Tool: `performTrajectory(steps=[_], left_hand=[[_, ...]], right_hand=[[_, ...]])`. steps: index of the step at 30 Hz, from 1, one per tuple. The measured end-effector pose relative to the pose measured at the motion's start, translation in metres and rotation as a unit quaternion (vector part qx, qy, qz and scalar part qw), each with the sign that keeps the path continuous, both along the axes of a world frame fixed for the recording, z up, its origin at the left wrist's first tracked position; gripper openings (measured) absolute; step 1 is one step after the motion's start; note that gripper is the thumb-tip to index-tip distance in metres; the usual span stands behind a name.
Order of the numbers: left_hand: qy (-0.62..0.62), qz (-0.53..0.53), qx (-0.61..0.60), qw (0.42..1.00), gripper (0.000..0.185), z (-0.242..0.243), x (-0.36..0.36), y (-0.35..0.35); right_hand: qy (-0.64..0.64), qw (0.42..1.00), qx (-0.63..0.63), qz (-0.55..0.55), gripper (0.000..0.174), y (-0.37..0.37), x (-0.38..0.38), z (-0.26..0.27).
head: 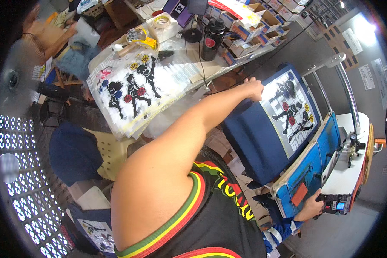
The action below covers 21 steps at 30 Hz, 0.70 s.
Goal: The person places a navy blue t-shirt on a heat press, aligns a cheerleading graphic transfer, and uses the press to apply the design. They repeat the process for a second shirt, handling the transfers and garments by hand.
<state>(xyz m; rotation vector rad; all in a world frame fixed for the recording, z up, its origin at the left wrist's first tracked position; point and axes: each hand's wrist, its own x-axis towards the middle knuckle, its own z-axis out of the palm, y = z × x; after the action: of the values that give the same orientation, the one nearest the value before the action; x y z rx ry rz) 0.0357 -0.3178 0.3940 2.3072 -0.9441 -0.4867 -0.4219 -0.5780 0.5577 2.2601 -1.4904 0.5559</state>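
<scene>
My left hand (254, 90) reaches out on a bare arm, its fingers closed at the corner of a clear printed transfer film (288, 113). Cheerleader figures with pom-poms show on that film, which lies over navy fabric (254, 142) spread on the heat press's lower platen. Lower right, what appears to be my right hand (312, 206), with a blue sleeve at the wrist, grips the heat press (351, 161) beside its control box (335, 205). The blue upper section (309, 171) stands beside the film. A stack of similar printed films (138, 93) covers the table's near side.
Tape (161, 22), a black tumbler (213, 40) and small cardboard boxes (245, 29) stand on the table. Navy fabric (72, 154) hangs over a cream plastic chair (113, 154). A fan (14, 79) is at far left. Another person's arm (56, 42) is at upper left.
</scene>
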Motion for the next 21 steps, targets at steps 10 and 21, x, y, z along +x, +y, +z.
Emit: performTrajectory(steps=[10,21], left_hand=[[-0.059,0.15,-0.272,0.949,0.01,-0.084,-0.055,0.177],[0.134,0.498,-0.339,0.787,0.047,-0.09,-0.059,0.38]], right_hand=[[-0.108,0.955,-0.213,0.178,0.102,0.076,0.083,0.009],[-0.154,0.951,-0.09,0.251,0.123,0.141,0.178,0.015]])
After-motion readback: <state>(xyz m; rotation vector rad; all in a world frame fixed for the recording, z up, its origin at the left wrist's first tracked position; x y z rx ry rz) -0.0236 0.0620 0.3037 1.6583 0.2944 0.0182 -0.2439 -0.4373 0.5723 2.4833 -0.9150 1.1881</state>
